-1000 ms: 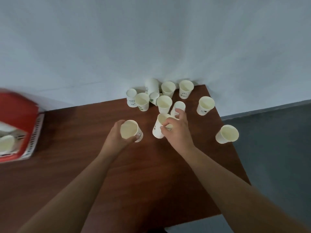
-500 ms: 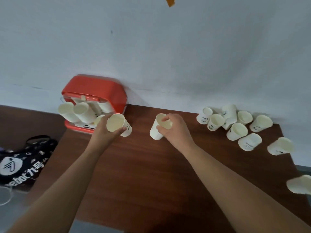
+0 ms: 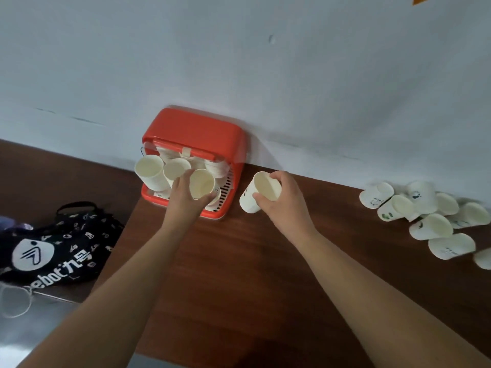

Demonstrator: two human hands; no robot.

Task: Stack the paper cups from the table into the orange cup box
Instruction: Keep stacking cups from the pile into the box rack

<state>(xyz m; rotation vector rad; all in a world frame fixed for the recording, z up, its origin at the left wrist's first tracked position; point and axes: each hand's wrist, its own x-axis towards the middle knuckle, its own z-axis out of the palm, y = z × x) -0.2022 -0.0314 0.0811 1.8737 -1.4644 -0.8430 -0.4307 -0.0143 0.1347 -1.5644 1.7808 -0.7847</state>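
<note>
Left grip (image 3: 183,200): fingers curled round a paper cup (image 3: 202,183), clamped on its side wall.
Left-held cup: tilted, open mouth toward the camera, at the open front of the orange cup box (image 3: 194,126) and over its lower tray.
Right grip (image 3: 287,203): pinched on the second paper cup (image 3: 265,185) at the rim, with fingers over the far edge and thumb at the near edge.
Right-held cup: tilted, base pointing down and to the left, just beside the right side of the box. Whether its base touches the counter (image 3: 239,274) cannot be told.
Box: stands at the far left corner of the counter, back against the wall (image 3: 239,62). The front is open, and a white slotted tray shows inside the lower edge.
Stacked cups (image 3: 148,168): columns lean out of the box front, mouths toward the camera — two stand to the left of the left-held cup, more behind it.
Loose cups (image 3: 430,224): a cluster at the far right of the counter by the wall, well apart from both grips — most lie on their sides, touching or overlapping.
Black bag (image 3: 53,248): printed with white marks, left of the counter on a lower surface.
</note>
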